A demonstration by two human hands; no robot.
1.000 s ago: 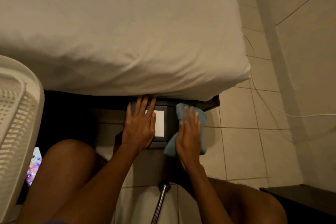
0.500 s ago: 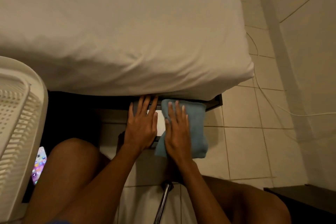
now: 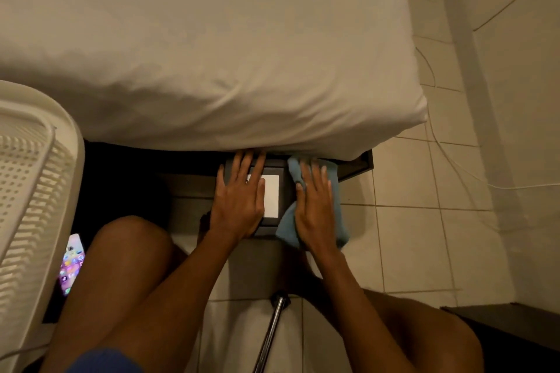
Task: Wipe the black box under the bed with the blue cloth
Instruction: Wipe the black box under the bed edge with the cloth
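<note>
The black box (image 3: 285,185) with a white label on its lid sits on the tiled floor, its far end tucked under the bed's edge. My left hand (image 3: 239,200) lies flat on the box's left half, fingers spread, covering part of the label. My right hand (image 3: 315,209) presses the blue cloth (image 3: 336,209) against the box's right side, fingers extended. The cloth hangs down over that side and reaches the floor.
The bed's mattress (image 3: 212,54) overhangs the box. A white perforated basket (image 3: 27,191) stands at the left with a lit phone (image 3: 71,263) beside it. A metal pole (image 3: 271,333) lies between my knees. A dark furniture edge (image 3: 509,324) is at lower right; a white cable (image 3: 454,160) runs along the wall.
My right hand slid the blue cloth left onto the box's top, then back right to its side, uncovering the white label. My left hand stayed flat on the box.
</note>
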